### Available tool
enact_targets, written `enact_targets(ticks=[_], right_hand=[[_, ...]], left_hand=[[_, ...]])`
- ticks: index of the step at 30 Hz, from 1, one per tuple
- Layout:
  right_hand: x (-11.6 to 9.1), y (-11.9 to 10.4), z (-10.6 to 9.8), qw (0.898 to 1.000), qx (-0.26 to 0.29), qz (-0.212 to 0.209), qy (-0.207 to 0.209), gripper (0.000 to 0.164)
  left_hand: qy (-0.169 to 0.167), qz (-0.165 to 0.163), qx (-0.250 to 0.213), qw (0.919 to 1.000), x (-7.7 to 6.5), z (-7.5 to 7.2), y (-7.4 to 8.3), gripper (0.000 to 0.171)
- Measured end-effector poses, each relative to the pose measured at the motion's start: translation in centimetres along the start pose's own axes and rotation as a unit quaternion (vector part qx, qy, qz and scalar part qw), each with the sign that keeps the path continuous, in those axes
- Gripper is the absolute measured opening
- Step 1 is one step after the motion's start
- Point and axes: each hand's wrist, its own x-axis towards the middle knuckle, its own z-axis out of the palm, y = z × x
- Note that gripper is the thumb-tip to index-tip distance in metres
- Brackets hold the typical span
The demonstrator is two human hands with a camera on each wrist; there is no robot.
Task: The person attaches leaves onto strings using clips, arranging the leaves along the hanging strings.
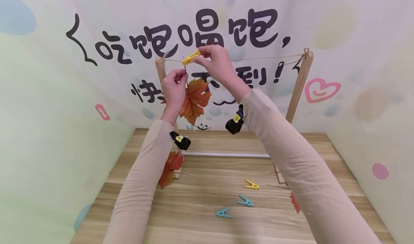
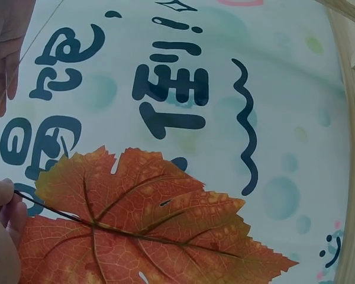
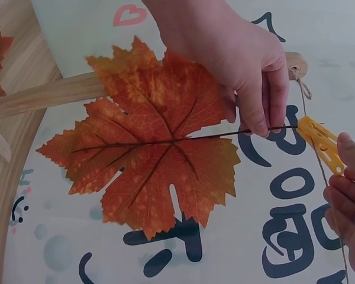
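Observation:
An orange artificial maple leaf (image 1: 196, 102) hangs tip down below a twine line (image 1: 258, 58). My left hand (image 1: 174, 87) pinches its dark stem just under the twine. Up at the line, my right hand (image 1: 216, 61) holds a yellow clothespin (image 1: 191, 58) between thumb and fingers. The right wrist view shows the nose of the clothespin (image 3: 315, 139) over both the twine and the stem's upper end. In the left wrist view the leaf (image 2: 142, 219) fills the lower part, with the left fingertips (image 2: 9, 204) on its stem.
Wooden posts (image 1: 299, 86) hold the twine at both ends, and a white rod (image 1: 226, 154) joins them low down. On the table (image 1: 200, 229) lie a yellow clothespin (image 1: 252, 185), two blue clothespins (image 1: 245, 201), a red-orange leaf (image 1: 170, 168) at left and another leaf (image 1: 295, 203) partly behind the right sleeve.

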Motion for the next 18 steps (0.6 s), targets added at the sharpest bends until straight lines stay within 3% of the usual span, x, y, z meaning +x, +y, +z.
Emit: enact_targets(ticks=[18], right_hand=[[-2.4,0.3,-2.2,0.998,0.021,-0.056,0.023,0.040]], left_hand=[[0.017,0.002,-0.017,0.9997,-0.7,-0.1,-0.4,0.017]])
